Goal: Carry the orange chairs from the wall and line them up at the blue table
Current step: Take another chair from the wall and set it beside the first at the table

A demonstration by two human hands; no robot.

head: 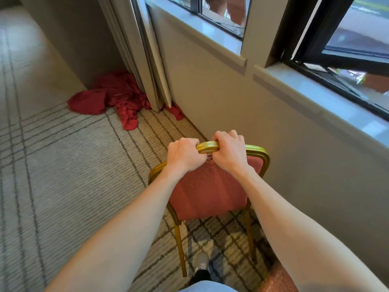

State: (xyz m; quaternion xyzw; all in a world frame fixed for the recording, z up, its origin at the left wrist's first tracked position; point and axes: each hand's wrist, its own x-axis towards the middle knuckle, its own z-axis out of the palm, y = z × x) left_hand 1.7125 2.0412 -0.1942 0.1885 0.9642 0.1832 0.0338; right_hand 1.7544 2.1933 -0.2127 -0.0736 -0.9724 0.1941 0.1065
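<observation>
Status: pickup stage, at the wall.

1. Grip. The left hand [184,155] and right hand [229,152] are both closed over the top rail of 1 chair [207,191]. The fingers [226,135] of each hand curl over the far side of the gold rail; the thumbs sit on the near side, against the padded back. A short length of bare rail shows between the 2 hands. More rail runs out beyond the right-hand fingers to the rounded corner.

2. Chair position. The chair hangs or stands directly below the fingers, its back toward the person, close beside the wall [242,114] under the window sill [315,98]. Its gold legs reach down toward the carpet [63,175]; whether the feet are lifted cannot be told, as the lower ends are partly cut off by the view. A shoe [202,263] shows between the legs.

3. Other items. A second padded seat [277,277] shows at the lower edge, below the right forearm. A red cloth [117,95] lies on the carpet, well beyond the fingers, at the foot of a curtain [147,60].

4. Progress. The blue table is not in view, so the count of chairs already lined up cannot be told. Judged from this position, this chair has yet to be carried and placed, and at least 1 more appears to wait nearby.
</observation>
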